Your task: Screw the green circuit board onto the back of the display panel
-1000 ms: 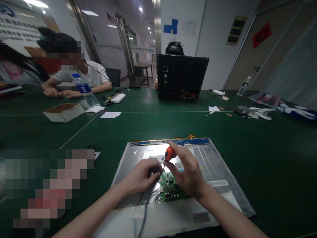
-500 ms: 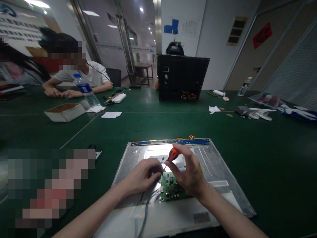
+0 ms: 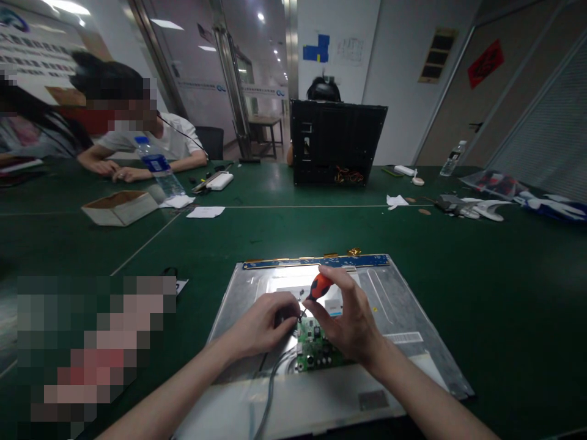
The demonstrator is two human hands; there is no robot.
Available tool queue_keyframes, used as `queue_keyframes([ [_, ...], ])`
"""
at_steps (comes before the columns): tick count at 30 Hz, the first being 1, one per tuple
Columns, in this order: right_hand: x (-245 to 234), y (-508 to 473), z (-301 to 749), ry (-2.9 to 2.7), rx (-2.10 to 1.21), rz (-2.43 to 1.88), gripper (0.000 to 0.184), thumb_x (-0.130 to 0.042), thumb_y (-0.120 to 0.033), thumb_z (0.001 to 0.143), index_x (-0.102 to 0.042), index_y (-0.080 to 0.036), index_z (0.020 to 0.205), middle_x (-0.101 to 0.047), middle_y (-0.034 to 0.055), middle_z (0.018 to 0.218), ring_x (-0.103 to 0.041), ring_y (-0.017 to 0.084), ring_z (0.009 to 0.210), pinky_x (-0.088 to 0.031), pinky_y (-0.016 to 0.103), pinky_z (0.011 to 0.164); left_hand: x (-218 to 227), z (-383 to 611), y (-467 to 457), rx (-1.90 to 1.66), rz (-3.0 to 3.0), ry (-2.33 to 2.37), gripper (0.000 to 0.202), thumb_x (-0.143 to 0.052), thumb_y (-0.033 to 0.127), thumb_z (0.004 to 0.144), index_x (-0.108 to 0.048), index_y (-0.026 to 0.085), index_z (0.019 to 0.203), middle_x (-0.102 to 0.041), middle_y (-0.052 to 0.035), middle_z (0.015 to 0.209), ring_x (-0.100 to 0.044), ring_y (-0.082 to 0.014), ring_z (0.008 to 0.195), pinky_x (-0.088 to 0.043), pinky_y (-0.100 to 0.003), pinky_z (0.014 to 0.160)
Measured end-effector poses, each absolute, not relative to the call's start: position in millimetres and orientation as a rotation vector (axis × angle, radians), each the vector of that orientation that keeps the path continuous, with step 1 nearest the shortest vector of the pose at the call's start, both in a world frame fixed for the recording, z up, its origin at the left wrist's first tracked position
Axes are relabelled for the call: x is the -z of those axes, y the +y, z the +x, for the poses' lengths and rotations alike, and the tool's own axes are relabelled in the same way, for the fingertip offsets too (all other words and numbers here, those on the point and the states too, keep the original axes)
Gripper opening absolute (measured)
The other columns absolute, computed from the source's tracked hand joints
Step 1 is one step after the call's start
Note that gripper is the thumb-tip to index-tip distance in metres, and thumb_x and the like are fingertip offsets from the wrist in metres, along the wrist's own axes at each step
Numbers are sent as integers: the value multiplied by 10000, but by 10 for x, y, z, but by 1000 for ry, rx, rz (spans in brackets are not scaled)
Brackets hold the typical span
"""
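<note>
Centrally, the right hand [image 3: 349, 325] pinches the orange screwdriver [image 3: 320, 285], whose shaft slants down and leftward onto the far corner of the circuit board [image 3: 317, 349], just beside the bunched fingertips of the left hand [image 3: 265, 325]

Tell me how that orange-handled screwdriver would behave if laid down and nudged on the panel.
The screwdriver, pinched in the right hand, looks small and probably light. Its rounded handle would likely roll on the smooth metal panel.

Both forearms reach forward, converging. Left hand [image 3: 263, 327] palm down, fingers curled. Right hand [image 3: 348, 321] raised, fingertips pinched.
</note>
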State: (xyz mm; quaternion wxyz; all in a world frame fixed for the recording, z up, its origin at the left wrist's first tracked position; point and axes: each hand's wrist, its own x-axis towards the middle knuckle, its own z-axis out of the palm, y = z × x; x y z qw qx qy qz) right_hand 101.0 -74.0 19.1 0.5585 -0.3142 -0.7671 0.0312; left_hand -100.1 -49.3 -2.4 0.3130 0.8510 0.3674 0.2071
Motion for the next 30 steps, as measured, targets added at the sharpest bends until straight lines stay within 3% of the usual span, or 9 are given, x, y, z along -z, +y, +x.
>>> queue_keyframes([
  [10, -233, -779, 994, -1871, -79, -759, 612, -490, -126, 928, -280, -221, 1494, -646, 83, 1003, -608, 216, 863, -545, 390, 744, 29, -995, -497, -536, 2226, 983, 77, -540, 193, 873, -609, 164, 858, -619, -24, 783, -531, -171, 689, -408, -277, 627],
  [14, -229, -780, 1001, -1852, -82, -750, 598, -522, -132, 910, -304, -206, 1461, -646, 81, 999, -619, 216, 864, -549, 384, 755, 15, -986, -506, -542, 2229, 990, 87, -540, 193, 876, -617, 165, 849, -620, -24, 778, -529, -173, 689, -400, -275, 624],
  [21, -199, -737, 1007, -1864, -47, -748, 594, -552, -168, 932, -318, -277, 1467, -645, 50, 976, -609, 198, 841, -544, 383, 759, 25, -989, -488, -540, 2226, 953, 105, -545, 194, 889, -638, 165, 849, -614, -22, 766, -522, -170, 685, -392, -272, 626],
  [30, -224, -765, 1008, -1855, -94, -757, 636, -524, -143, 914, -271, -231, 1490, -647, 61, 990, -626, 199, 838, -550, 367, 745, 35, -995, -473, -547, 2195, 915, 109, -548, 217, 895, -637, 170, 855, -616, -32, 784, -527, -176, 706, -405, -273, 641],
])
